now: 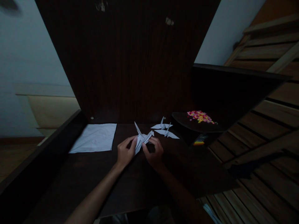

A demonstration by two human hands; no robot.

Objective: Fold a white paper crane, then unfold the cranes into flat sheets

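Observation:
A white folded-paper crane [140, 140] is held just above the dark desk between my two hands, a thin point of it sticking up at the upper left. My left hand [126, 151] pinches its left side between thumb and fingers. On the right side, my right hand [154, 151] grips the paper with the thumb in front and the fingers partly behind. Just beyond my right hand, two finished-looking paper cranes stand with wings spread, a rear crane [162, 125] and a nearer crane [167, 133].
White paper sheets [94, 137] lie flat at the left of the desk [126, 189]. A corner shelf [184, 119] at right bears a pile of small colourful pieces [201, 116]. A dark upright panel [130, 62] closes the back; wooden slats [263, 133] stand to the right.

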